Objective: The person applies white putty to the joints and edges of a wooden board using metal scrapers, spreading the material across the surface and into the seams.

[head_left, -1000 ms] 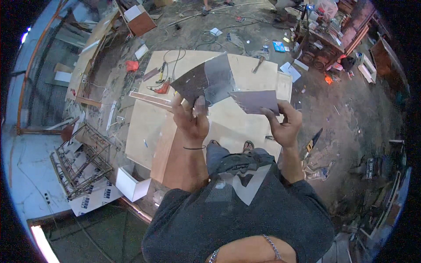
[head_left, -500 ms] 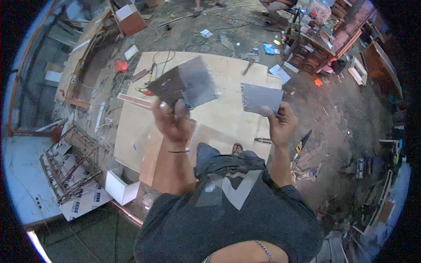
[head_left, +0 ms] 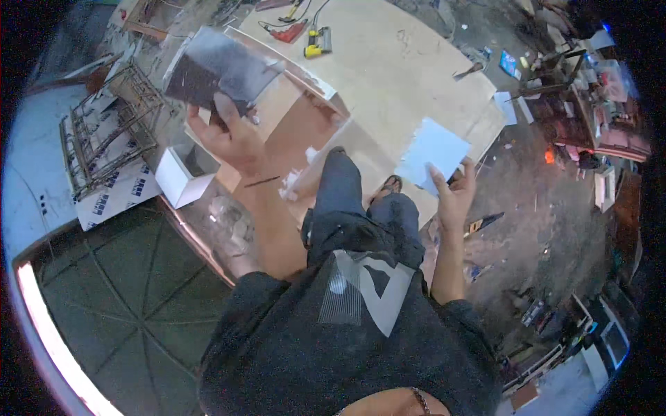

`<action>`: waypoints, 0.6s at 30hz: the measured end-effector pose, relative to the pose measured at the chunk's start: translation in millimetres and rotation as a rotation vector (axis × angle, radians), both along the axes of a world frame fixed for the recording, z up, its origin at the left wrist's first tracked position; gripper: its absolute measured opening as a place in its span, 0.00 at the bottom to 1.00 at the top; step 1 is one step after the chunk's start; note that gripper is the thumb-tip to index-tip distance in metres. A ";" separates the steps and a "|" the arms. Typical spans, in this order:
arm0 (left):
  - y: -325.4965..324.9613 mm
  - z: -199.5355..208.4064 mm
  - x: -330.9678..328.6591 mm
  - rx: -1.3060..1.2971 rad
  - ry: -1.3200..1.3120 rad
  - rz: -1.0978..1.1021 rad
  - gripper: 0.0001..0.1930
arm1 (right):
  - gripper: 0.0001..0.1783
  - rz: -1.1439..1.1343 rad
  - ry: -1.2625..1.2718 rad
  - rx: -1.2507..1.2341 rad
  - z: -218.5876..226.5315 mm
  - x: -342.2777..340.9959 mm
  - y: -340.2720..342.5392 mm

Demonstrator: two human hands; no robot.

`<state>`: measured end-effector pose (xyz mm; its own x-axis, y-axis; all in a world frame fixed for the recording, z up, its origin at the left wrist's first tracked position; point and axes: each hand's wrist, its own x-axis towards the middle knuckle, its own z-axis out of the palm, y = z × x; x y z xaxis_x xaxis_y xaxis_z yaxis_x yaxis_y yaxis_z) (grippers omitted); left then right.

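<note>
My left hand [head_left: 229, 139] is closed on a dark sheet of sandpaper [head_left: 201, 78], its thumb on the near edge. The sheet is two-toned, dark brown on the left and glossy grey on the right, and blurred by motion. Held up on the right is a smaller, pale piece of sandpaper [head_left: 431, 154] with ragged edges, pinched at its near corner by my right hand [head_left: 455, 194]. Both pieces are above a large light wooden panel [head_left: 378, 66], and a brown board [head_left: 312, 125] lies below and right of my left hand.
A yellow and black tool [head_left: 318, 43] and a red-handled tool [head_left: 286, 31] lie on the panel's far left. A handsaw [head_left: 483, 223] is on the floor at right. White angled boards [head_left: 182, 179] and a rusty metal frame [head_left: 107, 132] stand left. Cluttered goods [head_left: 600, 104] fill the far right.
My view has swung left and nearer my body. Both hands still hold their pieces, now farther apart. The right piece looks paler than before.
</note>
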<state>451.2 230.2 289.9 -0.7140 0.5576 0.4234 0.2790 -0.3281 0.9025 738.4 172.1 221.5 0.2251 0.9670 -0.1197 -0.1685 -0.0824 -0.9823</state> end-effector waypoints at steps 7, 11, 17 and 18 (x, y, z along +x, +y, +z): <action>20.7 -112.4 -36.5 -0.387 -0.186 0.024 0.24 | 0.16 0.161 -0.162 -0.274 -75.7 -83.6 5.1; 52.9 -176.1 -55.8 -0.462 -0.144 -0.013 0.24 | 0.11 0.045 -0.109 -0.406 -99.5 -136.2 26.8; 86.0 -241.3 -107.0 -0.463 0.463 -0.235 0.19 | 0.11 -0.126 -0.176 -0.270 -135.8 -191.1 38.5; 92.3 -237.6 -101.8 -0.423 -0.033 -0.274 0.18 | 0.10 -0.168 -0.195 -0.265 -136.2 -198.6 37.9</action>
<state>349.4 322.5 52.3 -0.5264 0.8444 0.0995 0.2026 0.0109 0.9792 539.9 210.0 85.4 0.4215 0.8555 -0.3006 -0.0135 -0.3255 -0.9454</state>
